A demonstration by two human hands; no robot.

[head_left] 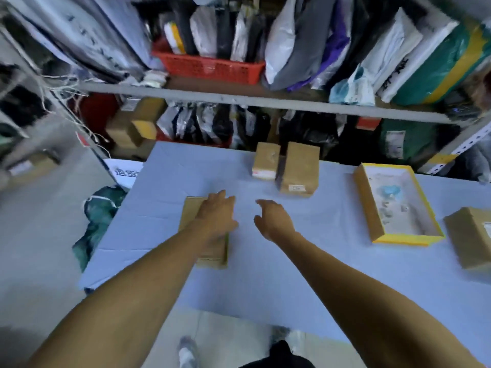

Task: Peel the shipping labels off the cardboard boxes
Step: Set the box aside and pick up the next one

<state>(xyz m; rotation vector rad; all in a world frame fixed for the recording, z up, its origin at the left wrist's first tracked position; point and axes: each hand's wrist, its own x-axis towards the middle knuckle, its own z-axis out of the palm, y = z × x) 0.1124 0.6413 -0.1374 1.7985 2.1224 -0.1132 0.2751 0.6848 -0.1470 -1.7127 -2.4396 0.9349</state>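
Plain brown cardboard box (207, 251) under flat left hand (216, 217); right hand (273, 221) loose, empty, above table (265, 274)

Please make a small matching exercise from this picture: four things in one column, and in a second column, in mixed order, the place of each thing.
Things:
1. left hand
2. yellow-edged box
3. red basket
4. right hand

Places:
A. on the shelf, behind the table
B. on top of the near brown box
C. on the table's right part, label facing up
D. over the bare blue table, holding nothing

Pairs: 1-B, 2-C, 3-A, 4-D
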